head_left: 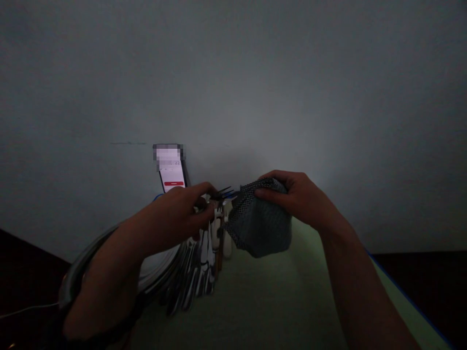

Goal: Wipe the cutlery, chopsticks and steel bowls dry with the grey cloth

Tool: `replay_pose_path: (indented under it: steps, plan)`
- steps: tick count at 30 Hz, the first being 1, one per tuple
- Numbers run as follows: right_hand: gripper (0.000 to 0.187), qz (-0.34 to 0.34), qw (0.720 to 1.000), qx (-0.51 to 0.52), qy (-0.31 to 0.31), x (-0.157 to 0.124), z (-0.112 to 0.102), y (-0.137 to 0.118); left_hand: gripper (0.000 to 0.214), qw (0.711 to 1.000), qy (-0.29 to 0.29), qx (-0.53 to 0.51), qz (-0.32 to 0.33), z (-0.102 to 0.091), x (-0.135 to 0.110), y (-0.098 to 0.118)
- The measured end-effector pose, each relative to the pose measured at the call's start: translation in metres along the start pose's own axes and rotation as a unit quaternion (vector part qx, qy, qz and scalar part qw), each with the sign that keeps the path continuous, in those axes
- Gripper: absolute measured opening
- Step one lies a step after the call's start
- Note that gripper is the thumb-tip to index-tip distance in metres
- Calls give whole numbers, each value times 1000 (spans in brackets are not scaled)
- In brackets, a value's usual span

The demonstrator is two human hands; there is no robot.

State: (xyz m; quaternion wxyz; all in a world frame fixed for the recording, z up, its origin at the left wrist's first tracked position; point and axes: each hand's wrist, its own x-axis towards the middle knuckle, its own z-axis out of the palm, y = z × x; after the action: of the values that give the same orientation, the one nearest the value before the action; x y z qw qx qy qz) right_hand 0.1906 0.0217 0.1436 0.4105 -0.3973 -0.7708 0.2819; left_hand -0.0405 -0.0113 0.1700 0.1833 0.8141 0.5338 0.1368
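The scene is dim. My left hand (pixel 182 211) is closed in a pinch on a fork (pixel 223 193), whose dark tines stick out to the right between my two hands. My right hand (pixel 299 197) is closed on a grey-blue cloth (pixel 260 228) with a dotted edge, held up just right of the fork's tines. Below my left hand, a row of cutlery (pixel 199 272) lies on the pale green table surface (pixel 262 301).
A lit phone (pixel 172 172) leans upright against the white wall behind my left hand. A round metal-rimmed dish with a white plate (pixel 156 270) sits under my left forearm. The table's blue right edge (pixel 401 291) borders dark floor.
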Motion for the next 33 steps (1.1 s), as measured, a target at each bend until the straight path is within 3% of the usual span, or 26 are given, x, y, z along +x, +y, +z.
replay_pose_path:
  steps: [8,13,16,21,24,28,33]
  plan:
    - [36,30,999,34,-6,2,6,6,34,994,63,90,25,1,8,-1]
    - [38,41,998,42,6,4,12,11,32,994,78,71,13,1,8,-1]
    - [37,41,998,35,-25,5,12,13,30,993,96,60,17,1,8,-1]
    - [36,39,991,35,-121,1,9,9,36,993,78,80,26,2,8,0]
    - [36,41,989,20,-141,0,9,6,36,994,79,63,45,2,8,2]
    - [36,52,994,-11,-92,3,13,10,28,996,84,12,41,0,6,5]
    - [43,70,995,-43,58,8,21,14,21,996,52,-69,17,5,10,7]
